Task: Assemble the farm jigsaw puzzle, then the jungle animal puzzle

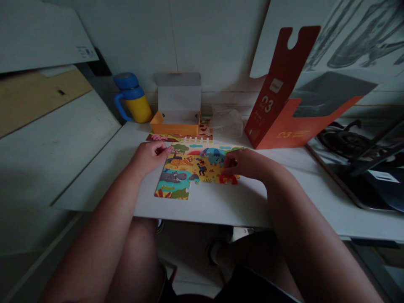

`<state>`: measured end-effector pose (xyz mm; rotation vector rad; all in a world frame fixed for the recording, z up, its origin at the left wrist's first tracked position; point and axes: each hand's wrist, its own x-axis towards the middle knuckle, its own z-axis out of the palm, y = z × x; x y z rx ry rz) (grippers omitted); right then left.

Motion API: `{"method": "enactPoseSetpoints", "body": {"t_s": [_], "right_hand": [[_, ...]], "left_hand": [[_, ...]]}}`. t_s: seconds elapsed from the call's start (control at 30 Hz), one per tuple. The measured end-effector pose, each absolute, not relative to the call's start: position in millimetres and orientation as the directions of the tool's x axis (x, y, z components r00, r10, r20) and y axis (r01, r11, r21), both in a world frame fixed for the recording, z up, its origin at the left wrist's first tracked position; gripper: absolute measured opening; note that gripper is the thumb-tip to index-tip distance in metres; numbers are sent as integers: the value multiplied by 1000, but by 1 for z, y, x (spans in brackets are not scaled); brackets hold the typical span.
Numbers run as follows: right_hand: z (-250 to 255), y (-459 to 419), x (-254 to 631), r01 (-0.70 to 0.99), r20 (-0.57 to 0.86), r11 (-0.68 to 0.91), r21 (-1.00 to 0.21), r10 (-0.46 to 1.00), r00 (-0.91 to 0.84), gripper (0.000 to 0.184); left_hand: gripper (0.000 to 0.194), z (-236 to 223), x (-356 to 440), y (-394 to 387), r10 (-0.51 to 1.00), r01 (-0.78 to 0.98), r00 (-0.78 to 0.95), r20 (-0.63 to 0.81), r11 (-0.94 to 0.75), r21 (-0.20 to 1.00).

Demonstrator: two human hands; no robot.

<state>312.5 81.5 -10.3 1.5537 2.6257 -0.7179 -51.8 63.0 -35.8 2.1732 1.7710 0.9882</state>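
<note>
A colourful animal jigsaw puzzle [189, 170], partly put together, lies flat on the white table [221, 202]. My left hand [150, 155] rests at the puzzle's upper left corner, fingers curled and pinched on a piece at the edge. My right hand [244, 164] lies on the puzzle's right side, fingers pressed down on a piece near a red part [229, 179]. Behind the puzzle, more printed pieces or a picture sheet [176, 137] lie in front of an open orange box [176, 122].
A yellow cup with a blue lid [134, 99] stands at the back left. A clear plastic bag [227, 122] and a tall red carton [284, 92] stand at the back. A gas stove [356, 155] fills the right. My knees are under the table's front edge.
</note>
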Motion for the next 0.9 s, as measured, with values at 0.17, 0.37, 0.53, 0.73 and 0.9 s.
{"method": "enactPoseSetpoints", "body": {"t_s": [0.17,0.37,0.53,0.73,0.9], "right_hand": [[-11,80,311,816,-212,420,-397,823,-527,11],[-14,81,308,832,-129,454,-320,849,-513,18],[-15,80,307,834,-81,447,-324,865,-495,19],[-18,81,308,836,-71,449,-313,867,-493,16],[-19,81,307,829,-68,439,-347,870,-489,16]], "left_hand": [[33,-32,-65,68,855,879,-155,496,-110,464],[27,-38,-103,78,894,904,-348,283,240,355],[64,-44,-121,78,919,830,-391,48,330,449],[58,-44,-120,76,911,733,-409,49,296,612],[66,-47,-118,76,902,652,-432,-5,316,689]]}}
